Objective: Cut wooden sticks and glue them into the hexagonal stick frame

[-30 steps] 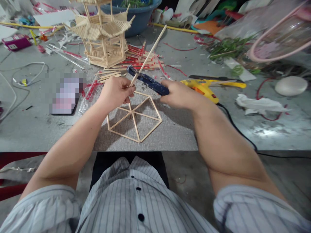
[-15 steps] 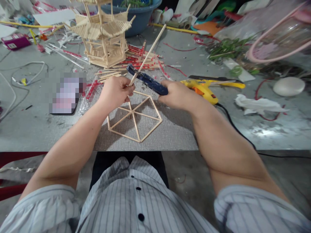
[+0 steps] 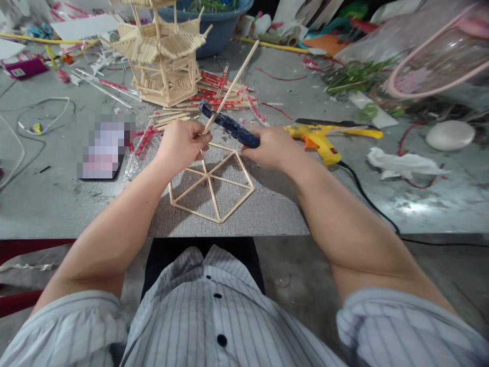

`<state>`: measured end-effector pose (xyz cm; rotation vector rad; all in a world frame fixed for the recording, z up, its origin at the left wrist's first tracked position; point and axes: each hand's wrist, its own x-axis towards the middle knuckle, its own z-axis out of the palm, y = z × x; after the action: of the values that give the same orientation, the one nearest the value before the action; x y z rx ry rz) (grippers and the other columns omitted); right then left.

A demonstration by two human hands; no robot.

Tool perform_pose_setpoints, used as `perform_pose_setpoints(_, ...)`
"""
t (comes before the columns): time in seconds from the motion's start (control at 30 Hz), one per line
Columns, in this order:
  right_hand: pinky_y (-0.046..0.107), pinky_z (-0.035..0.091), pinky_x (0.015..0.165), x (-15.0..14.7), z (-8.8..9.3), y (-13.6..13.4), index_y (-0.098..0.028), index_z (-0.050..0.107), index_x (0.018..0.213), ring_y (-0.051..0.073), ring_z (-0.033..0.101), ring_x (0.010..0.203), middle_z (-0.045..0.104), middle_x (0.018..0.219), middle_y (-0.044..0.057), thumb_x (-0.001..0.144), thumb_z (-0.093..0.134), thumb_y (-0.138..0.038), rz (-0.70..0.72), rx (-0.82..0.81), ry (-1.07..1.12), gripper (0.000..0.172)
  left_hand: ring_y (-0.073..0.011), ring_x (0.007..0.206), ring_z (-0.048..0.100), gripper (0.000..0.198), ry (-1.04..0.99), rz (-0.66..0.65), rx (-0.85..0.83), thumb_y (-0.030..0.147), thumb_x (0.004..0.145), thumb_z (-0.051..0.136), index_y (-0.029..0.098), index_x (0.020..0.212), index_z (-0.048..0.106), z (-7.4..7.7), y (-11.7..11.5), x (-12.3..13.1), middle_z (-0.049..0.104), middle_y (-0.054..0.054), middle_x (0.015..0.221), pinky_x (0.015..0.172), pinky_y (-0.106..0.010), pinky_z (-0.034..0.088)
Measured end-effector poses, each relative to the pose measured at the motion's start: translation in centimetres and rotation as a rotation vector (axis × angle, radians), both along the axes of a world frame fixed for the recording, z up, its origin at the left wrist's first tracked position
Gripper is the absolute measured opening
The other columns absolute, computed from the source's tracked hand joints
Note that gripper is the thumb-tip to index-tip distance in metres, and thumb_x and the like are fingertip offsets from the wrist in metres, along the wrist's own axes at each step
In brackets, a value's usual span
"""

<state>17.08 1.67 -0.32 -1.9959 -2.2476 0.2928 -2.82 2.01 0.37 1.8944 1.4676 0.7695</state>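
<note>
A thin wooden stick [image 3: 239, 74] slants up and away from my left hand [image 3: 181, 145], whose fingers are closed around its lower end. My right hand [image 3: 269, 147] grips a dark blue hand tool [image 3: 231, 127], perhaps pliers or a cutter; its exact kind is unclear. The far end of this tool meets the stick just above my left fingers. Below both hands, a flat hexagonal frame of sticks [image 3: 207, 175] with crossing spokes lies on the table. My left hand hides part of its far left side.
A pagoda model made of sticks [image 3: 164, 76] stands at the back, before a blue basin [image 3: 219, 30]. Loose sticks and red-printed wrappers [image 3: 225, 94] lie beside it. A phone [image 3: 104, 150] rests at left, a yellow glue gun [image 3: 324, 142] with a black cord at right.
My right hand has shifted slightly left along with the handle end of the blue tool. The stick's upper tip has tilted a little. My left hand and the hexagonal frame stay put.
</note>
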Motion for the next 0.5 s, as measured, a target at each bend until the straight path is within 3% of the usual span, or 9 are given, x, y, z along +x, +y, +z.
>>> perform_pose_setpoints(0.5, 0.042, 0.048, 0.073, -0.54, -0.55, -0.37, -0.023, 0.069, 0.087, 0.033, 0.066, 0.091, 0.072, 0.091, 0.015, 0.084, 0.054, -0.04, -0.038, 0.04, 0.026, 0.022, -0.0081, 0.047, 0.058, 0.021, 0.016, -0.003, -0.011, 0.02, 0.082, 0.058, 0.015, 0.062, 0.061, -0.74, 0.72, -0.41, 0.066, -0.002, 0.059, 0.048, -0.018, 0.044)
